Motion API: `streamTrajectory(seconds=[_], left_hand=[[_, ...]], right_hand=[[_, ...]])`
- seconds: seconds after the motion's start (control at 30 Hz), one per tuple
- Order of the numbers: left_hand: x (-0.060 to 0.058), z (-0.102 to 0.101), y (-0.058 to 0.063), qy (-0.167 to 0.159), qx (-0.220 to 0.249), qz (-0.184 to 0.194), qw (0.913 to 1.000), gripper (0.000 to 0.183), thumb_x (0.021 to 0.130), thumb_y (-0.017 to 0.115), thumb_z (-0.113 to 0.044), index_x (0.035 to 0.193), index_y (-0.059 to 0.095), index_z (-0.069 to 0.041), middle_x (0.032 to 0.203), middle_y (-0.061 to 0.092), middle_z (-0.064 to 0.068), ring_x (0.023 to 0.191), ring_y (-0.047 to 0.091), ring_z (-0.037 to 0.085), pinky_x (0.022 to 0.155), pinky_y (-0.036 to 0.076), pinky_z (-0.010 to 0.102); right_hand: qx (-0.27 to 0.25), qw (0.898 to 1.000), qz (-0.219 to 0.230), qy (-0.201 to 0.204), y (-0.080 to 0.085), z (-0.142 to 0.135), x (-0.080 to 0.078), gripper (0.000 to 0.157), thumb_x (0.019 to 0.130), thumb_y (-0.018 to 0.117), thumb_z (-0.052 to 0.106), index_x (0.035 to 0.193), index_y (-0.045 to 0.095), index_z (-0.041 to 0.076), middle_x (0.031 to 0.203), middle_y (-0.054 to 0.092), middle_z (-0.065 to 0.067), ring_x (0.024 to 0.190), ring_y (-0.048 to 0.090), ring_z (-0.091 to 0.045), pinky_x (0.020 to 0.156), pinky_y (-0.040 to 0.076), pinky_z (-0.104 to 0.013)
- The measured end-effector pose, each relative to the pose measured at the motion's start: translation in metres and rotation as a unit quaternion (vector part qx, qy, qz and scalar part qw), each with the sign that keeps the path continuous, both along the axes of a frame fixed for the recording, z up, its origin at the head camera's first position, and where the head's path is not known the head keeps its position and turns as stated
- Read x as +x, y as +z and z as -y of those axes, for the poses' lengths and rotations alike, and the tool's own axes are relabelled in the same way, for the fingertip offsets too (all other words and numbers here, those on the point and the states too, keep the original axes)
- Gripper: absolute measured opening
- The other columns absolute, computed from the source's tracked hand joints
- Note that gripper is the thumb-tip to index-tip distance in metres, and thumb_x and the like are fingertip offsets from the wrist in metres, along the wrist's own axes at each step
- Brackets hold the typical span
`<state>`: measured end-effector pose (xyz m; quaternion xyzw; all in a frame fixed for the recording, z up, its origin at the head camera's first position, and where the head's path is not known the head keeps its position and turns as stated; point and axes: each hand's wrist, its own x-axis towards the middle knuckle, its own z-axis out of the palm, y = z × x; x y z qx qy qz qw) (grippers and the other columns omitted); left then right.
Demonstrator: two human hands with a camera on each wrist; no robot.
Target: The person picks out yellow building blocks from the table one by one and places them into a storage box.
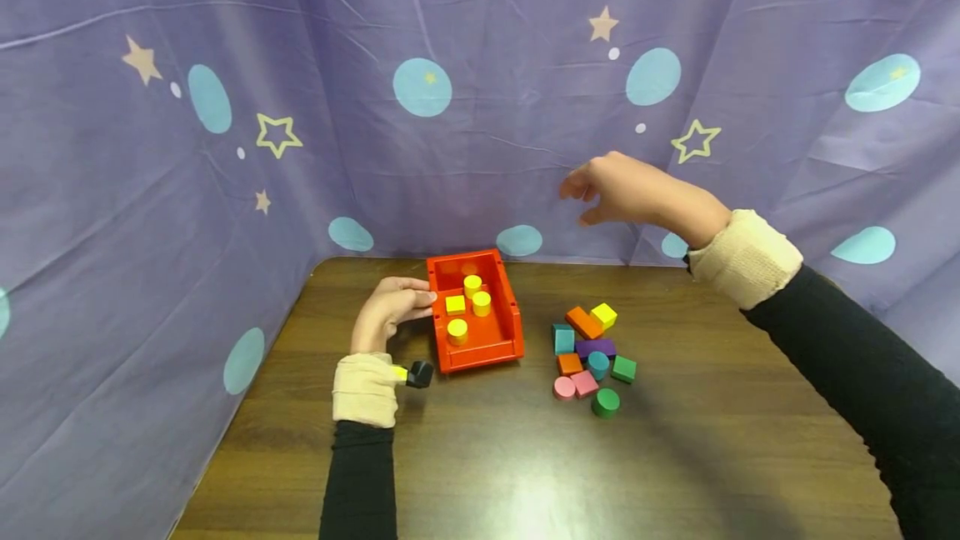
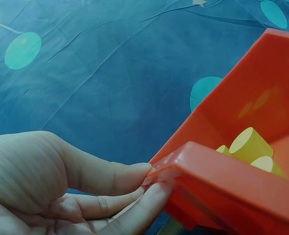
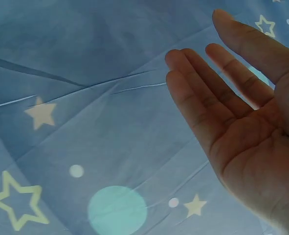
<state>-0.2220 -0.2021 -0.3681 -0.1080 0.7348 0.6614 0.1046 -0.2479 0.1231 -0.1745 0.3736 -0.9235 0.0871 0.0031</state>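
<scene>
A red plastic bin stands on the left part of the table, holding three yellow cylinders and a yellow rectangular block. My left hand pinches the bin's left edge between thumb and fingers, as the left wrist view shows up close on the red wall. High above the table, in front of the curtain, my right hand hangs in the air with nothing in it. In the right wrist view its fingers are extended and the palm shows.
Right of the bin lies a loose group of coloured blocks, among them a yellow block, a purple block, a green cylinder and a pink cylinder. A patterned curtain borders the wooden table behind and on the left.
</scene>
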Motion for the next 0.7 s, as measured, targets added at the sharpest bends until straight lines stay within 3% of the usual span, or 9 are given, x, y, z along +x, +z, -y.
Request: streamTrajectory(seconds=[0.23, 0.4, 0.57, 0.7], left_hand=[[0.0, -0.001, 0.0, 0.0, 0.011, -0.003, 0.9999, 0.041, 0.095, 0.062, 0.006, 0.133, 0.051, 0.018, 0.088, 0.065, 0.003, 0.073, 0.066, 0.005, 0.083, 0.065, 0.027], [0.001, 0.0, 0.0, 0.002, 0.011, -0.005, 0.9999, 0.04, 0.095, 0.061, 0.006, 0.132, 0.052, 0.018, 0.089, 0.065, 0.004, 0.073, 0.066, 0.005, 0.077, 0.065, 0.023], [0.002, 0.0, 0.001, -0.001, 0.002, -0.009, 1.0, 0.04, 0.094, 0.061, 0.005, 0.131, 0.053, 0.018, 0.093, 0.066, 0.005, 0.076, 0.066, 0.006, 0.088, 0.064, 0.031], [0.001, 0.0, 0.0, -0.001, -0.005, -0.009, 1.0, 0.039, 0.095, 0.061, 0.004, 0.132, 0.053, 0.016, 0.103, 0.069, 0.014, 0.078, 0.067, 0.007, 0.09, 0.063, 0.032]], right_hand=[[0.004, 1.0, 0.01, -0.005, -0.018, -0.016, 0.003, 0.04, 0.08, 0.081, -0.004, 0.118, 0.071, -0.003, 0.118, 0.073, -0.019, 0.106, 0.069, -0.037, 0.1, 0.055, -0.054], [0.004, 0.999, 0.033, -0.009, -0.034, -0.026, 0.003, 0.04, 0.08, 0.082, -0.004, 0.119, 0.071, -0.003, 0.118, 0.072, -0.019, 0.104, 0.069, -0.036, 0.092, 0.061, -0.05], [-0.004, 0.999, 0.044, -0.002, -0.053, -0.039, 0.002, 0.038, 0.079, 0.082, -0.003, 0.116, 0.072, -0.003, 0.116, 0.073, -0.019, 0.101, 0.07, -0.035, 0.09, 0.062, -0.05], [-0.006, 0.998, 0.055, -0.009, -0.067, -0.046, 0.002, 0.038, 0.08, 0.081, -0.004, 0.117, 0.072, -0.003, 0.118, 0.072, -0.02, 0.103, 0.07, -0.038, 0.089, 0.063, -0.051]])
